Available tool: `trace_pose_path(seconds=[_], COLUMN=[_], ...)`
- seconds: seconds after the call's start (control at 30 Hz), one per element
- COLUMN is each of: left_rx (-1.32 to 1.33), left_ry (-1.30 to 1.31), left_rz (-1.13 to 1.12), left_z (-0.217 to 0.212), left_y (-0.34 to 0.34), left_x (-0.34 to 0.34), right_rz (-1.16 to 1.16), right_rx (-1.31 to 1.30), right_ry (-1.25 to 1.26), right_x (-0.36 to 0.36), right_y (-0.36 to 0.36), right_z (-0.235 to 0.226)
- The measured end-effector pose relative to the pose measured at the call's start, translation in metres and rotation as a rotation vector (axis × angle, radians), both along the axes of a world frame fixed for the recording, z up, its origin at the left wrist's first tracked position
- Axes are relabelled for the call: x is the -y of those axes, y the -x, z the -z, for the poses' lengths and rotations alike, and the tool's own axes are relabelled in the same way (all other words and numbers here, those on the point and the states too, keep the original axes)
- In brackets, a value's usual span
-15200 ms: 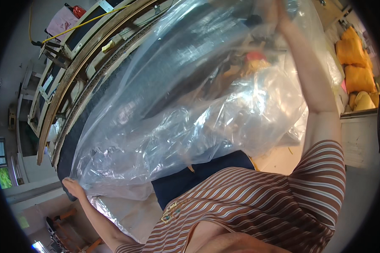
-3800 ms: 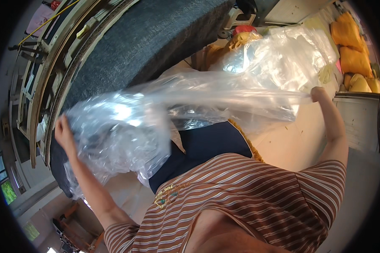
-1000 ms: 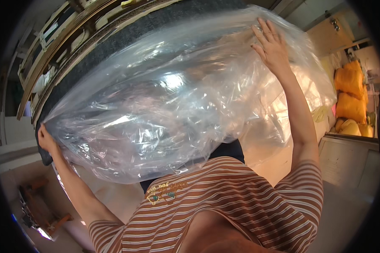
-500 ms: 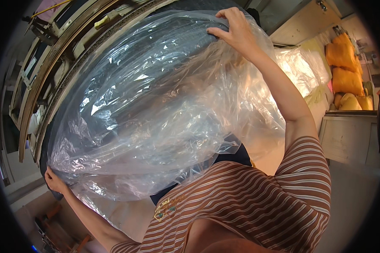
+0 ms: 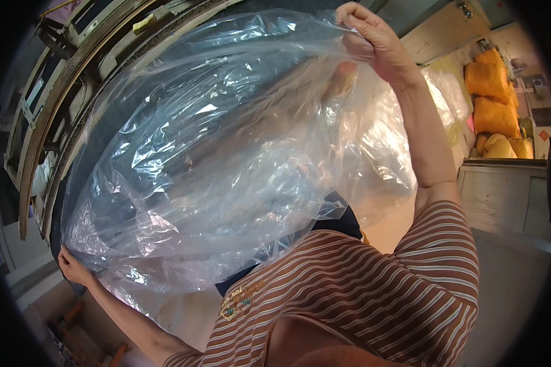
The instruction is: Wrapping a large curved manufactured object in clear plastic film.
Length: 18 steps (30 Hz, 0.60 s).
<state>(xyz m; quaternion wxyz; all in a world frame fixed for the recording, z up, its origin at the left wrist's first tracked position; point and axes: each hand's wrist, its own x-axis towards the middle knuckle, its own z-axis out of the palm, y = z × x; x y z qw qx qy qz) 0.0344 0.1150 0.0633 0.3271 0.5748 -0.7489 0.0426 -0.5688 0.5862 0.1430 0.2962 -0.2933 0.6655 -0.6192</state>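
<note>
The place looks like a workshop or small production room. A long, machine-like frame [image 5: 30, 140] with rails and metal fittings runs beside a dark worktop [image 5: 251, 7], partly veiled by a large clear plastic sheet [image 5: 226, 153]. More shiny plastic [image 5: 450, 101] lies heaped at right, near plump orange bundles [image 5: 493, 98] stacked above a pale panelled cabinet [image 5: 493, 192].

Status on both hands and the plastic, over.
Left hand pinching plastic, lower left. Right hand gripping its upper right edge. Plastic spread between, crinkled. Lower edge overlapping trousers.

Plastic sheeting [image 5: 226, 177] bars the middle, with space outside the right sleeve [image 5: 447, 263].
</note>
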Motion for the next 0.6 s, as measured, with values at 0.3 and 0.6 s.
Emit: trace_pose_path(seconds=[0.3, 0.6], left_rx=[-0.109, -0.491], left_ry=[0.108, -0.210], left_rz=[-0.067, 0.115], left_z=[-0.012, -0.048], left_y=[-0.023, -0.126], left_x=[-0.004, -0.032], right_rz=[0.151, -0.097], right_rx=[-0.872, -0.539], right_ry=[-0.177, -0.257], right_x=[0.010, 0.028], right_y=[0.027, 0.061], right_z=[0.072, 0.056])
